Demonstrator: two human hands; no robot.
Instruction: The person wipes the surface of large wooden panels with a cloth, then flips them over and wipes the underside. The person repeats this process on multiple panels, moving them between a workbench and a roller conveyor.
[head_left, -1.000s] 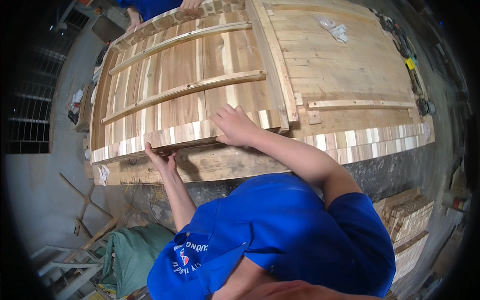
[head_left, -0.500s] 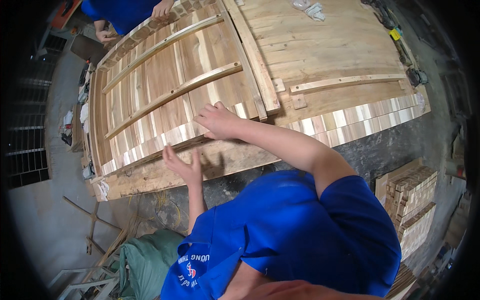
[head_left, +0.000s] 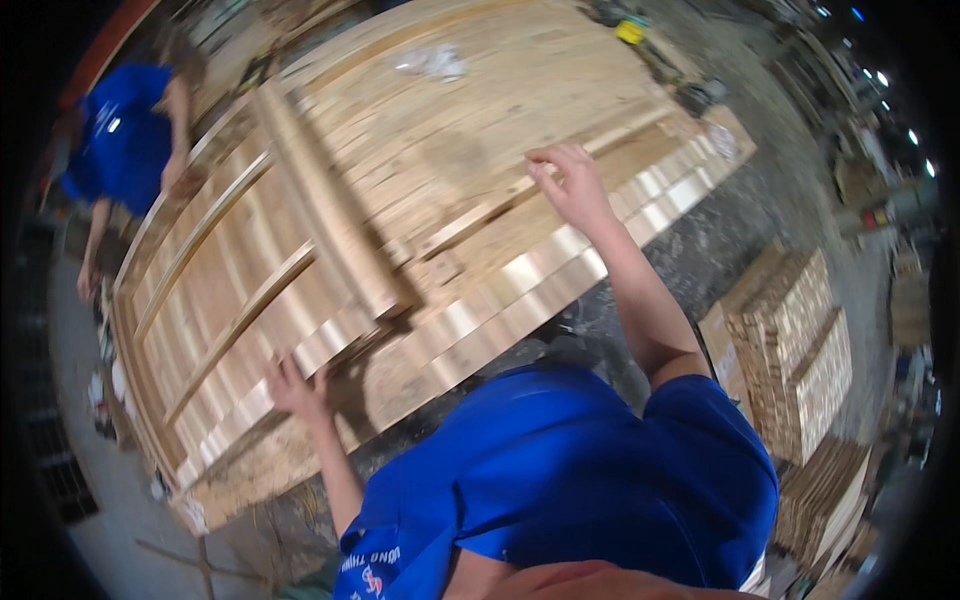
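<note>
My left hand (head_left: 298,392), fingers spread, rests against the near striped edge of a wooden panel (head_left: 225,260). Two battens (head_left: 255,290) cross this panel inside its raised rim. My right hand (head_left: 578,190) is raised above the bench, its fingers bent and apart from the thumb, with nothing visible between them. Below and beside it a long loose batten (head_left: 480,222) lies on the bench top. Striped laminated strips (head_left: 545,275) run along the near bench edge under my right forearm. Motion smears the picture somewhat.
A co-worker in blue (head_left: 125,135) stands at the panel's far left, one hand on its rim. Crumpled clear plastic (head_left: 432,62) and a yellow-and-black tool (head_left: 632,35) lie on the far bench. Stacked wood pieces (head_left: 790,340) stand at the right.
My right hand has left the panel's near edge and swung right over the bench. My left hand has come onto the panel edge. The view has turned to the right.
</note>
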